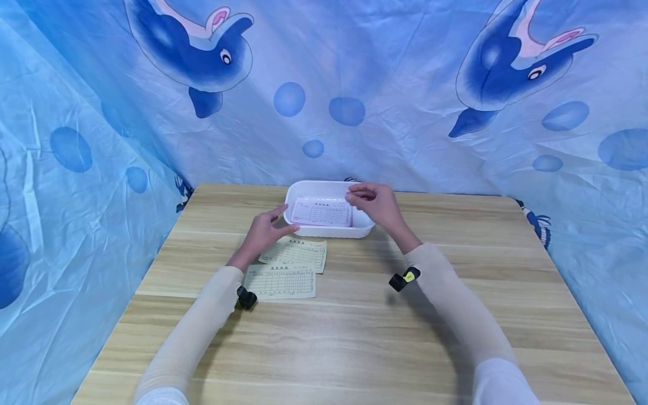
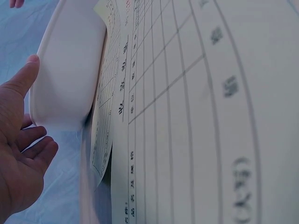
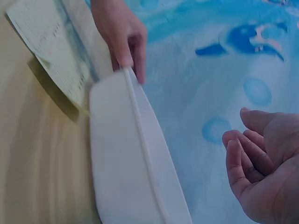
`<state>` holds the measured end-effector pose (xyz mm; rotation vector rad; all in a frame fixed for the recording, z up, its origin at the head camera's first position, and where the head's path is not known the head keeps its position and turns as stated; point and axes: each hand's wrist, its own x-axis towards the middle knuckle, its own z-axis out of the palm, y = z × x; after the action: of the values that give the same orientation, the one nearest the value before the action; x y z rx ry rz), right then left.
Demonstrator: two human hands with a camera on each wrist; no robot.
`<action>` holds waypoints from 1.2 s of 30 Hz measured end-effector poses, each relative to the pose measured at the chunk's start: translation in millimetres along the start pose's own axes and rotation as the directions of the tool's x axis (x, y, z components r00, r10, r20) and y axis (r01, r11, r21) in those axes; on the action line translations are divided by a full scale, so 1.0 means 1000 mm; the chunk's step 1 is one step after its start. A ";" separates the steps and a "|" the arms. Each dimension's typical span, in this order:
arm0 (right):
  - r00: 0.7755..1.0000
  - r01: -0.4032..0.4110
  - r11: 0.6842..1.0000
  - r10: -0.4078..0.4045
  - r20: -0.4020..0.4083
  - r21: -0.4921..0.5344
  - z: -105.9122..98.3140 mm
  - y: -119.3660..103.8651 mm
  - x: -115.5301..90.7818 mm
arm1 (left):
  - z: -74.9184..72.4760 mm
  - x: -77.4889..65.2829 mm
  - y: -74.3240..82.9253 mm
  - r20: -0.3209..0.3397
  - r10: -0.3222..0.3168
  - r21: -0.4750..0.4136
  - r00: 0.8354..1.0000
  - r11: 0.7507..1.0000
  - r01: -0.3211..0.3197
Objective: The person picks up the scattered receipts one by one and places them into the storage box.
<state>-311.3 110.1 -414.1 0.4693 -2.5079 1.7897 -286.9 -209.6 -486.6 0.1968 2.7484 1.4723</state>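
Observation:
A white plastic tray (image 1: 361, 229) stands near the table's back edge, holding pinkish printed form slips (image 1: 322, 214). At its left end my left hand (image 1: 264, 229) holds the rim between thumb and index finger; the other fingers curl loosely in the left wrist view. My right hand (image 1: 377, 205) hovers over the tray's right side, its fingers loosely bent and thumb apart, with nothing visible between them in the right wrist view. Two pale yellow-green printed slips lie in front of the tray: a rear slip (image 1: 304, 253) and a front slip (image 1: 283, 282), close to my left wrist.
The wood-grain table (image 1: 354, 337) extends in front of and beside the tray. Blue cloth (image 1: 324, 84) with printed dolphins hangs behind and at the sides. Black wrist devices sit on both sleeves, a left one (image 1: 246, 297) and a right one (image 1: 404, 279).

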 end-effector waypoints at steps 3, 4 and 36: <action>0.998 0.035 0.999 -0.034 0.044 -0.011 0.010 -0.002 -0.011 | 0.000 0.000 -0.001 0.001 0.007 -0.002 1.000 1.000 -0.007; 0.998 0.042 0.999 -0.042 0.055 -0.014 0.013 -0.003 -0.014 | 0.000 0.000 -0.001 0.002 0.007 -0.004 1.000 1.000 -0.007; 0.963 -0.020 0.995 0.045 0.267 -0.093 0.112 0.049 -0.081 | 0.003 -0.003 -0.003 -0.012 0.015 0.002 1.000 1.000 -0.015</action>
<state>-229.5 39.1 -513.0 0.7152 -2.7735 1.7193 -284.4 -209.0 -490.9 0.2102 2.7637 1.4793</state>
